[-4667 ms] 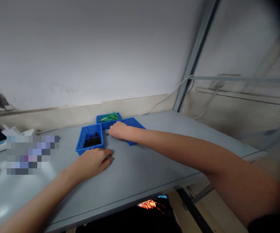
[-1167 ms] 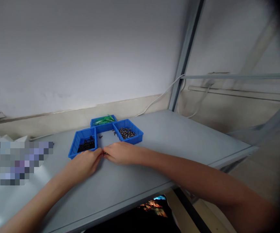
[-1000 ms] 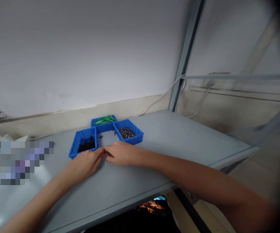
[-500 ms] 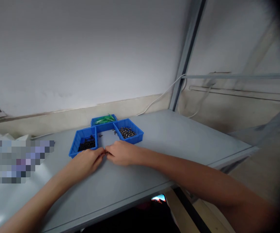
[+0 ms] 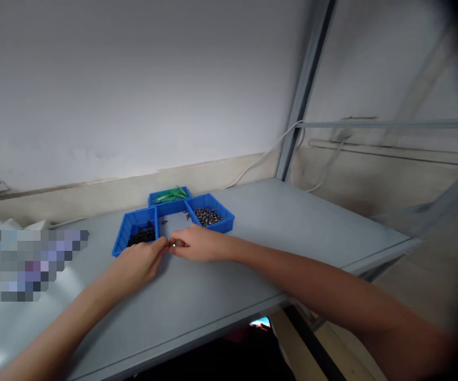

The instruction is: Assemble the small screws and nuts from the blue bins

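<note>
My left hand (image 5: 145, 259) and my right hand (image 5: 193, 243) meet fingertip to fingertip just in front of the blue bins. A small shiny metal part (image 5: 173, 245) shows between the thumb and forefinger of my right hand; its exact kind is too small to tell. My left fingers are pinched at its left end, and whatever they hold is hidden. Left of the hands, a blue bin (image 5: 118, 241) holds small black parts (image 5: 144, 233). To the right, another blue bin (image 5: 225, 226) contains many small silver metal parts (image 5: 208, 216).
Behind them is a blue bin (image 5: 149, 201) with green pieces (image 5: 171, 194). A few small parts (image 5: 164, 222) lie loose on the grey table (image 5: 284, 233) between the bins. A metal post (image 5: 298, 100) and a white cable (image 5: 253, 165) stand at the back right.
My right hand has turned and lifted slightly, its fingers now curled so that the metal part shows. The left hand stays at nearly the same spot, still pinched.
</note>
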Demonstrator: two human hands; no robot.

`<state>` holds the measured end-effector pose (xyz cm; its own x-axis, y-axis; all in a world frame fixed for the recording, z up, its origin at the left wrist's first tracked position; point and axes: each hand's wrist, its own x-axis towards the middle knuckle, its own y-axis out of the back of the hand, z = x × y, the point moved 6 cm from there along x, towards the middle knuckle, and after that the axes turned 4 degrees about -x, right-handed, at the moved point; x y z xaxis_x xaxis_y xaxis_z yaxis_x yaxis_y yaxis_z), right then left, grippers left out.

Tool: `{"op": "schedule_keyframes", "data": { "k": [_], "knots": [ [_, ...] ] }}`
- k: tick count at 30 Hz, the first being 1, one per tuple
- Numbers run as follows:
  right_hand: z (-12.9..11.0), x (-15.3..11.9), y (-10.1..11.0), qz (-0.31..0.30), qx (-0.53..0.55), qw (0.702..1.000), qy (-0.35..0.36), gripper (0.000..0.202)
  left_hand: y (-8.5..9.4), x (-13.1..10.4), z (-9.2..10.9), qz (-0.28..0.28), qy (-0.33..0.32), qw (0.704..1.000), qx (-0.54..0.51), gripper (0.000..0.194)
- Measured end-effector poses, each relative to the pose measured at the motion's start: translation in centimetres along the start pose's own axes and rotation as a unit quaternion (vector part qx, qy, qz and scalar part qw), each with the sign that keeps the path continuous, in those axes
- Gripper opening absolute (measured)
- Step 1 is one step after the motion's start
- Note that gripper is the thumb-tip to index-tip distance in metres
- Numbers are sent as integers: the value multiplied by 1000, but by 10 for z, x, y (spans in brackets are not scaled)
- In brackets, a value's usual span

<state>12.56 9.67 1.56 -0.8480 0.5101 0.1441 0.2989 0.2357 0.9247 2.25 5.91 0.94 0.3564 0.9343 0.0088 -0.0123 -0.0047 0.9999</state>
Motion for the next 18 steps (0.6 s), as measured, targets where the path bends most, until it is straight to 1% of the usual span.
{"op": "schedule_keyframes", "data": {
  "k": [3,8,12,18],
  "knots": [
    [-2,0,-1,6,-29,1000,5,23,0,0,0,-2,0,1000,-5,28],
    [-6,0,1,7,-46,999,-6,17,1,-1,1,-2,-31,999,-35,28],
    [-9,-2,5,6,-20,1000,-9,13,2,-2,1,-3,-47,998,-46,29],
    [-8,-5,10,-11,33,999,-13,12,6,-2,1,11,-47,997,-65,26]
  ]
}}
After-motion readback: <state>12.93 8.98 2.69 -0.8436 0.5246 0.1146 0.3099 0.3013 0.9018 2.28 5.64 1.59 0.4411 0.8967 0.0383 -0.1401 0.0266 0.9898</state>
